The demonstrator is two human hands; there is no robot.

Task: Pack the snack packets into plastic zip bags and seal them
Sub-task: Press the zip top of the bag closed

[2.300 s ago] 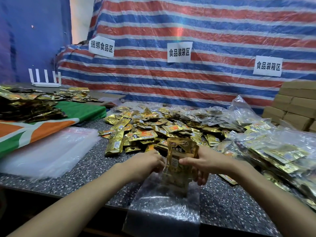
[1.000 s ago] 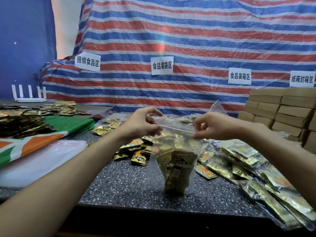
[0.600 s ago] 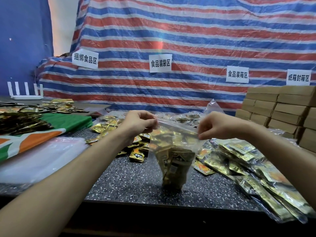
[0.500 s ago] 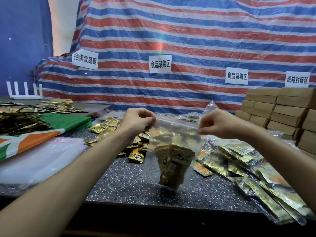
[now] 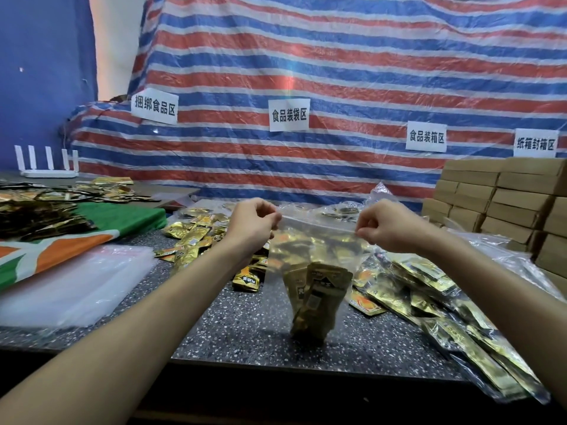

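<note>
Since ~2 s back the zip bag (image 5: 310, 250) has come up off the counter (image 5: 239, 326) & hangs upright, snack packets (image 5: 316, 299) dropped to its bottom. Fingertips (image 5: 273, 220) of left hand (image 5: 253, 223) & right hand (image 5: 388, 225) pinch the zip strip's two ends, pulled taut. Prob. light, film thin, slick, floppy; hold the stiffer strip, not the sides. Bag clear; pkts gold foil, bunched. Bottom touching counter? Can't tell.
</note>
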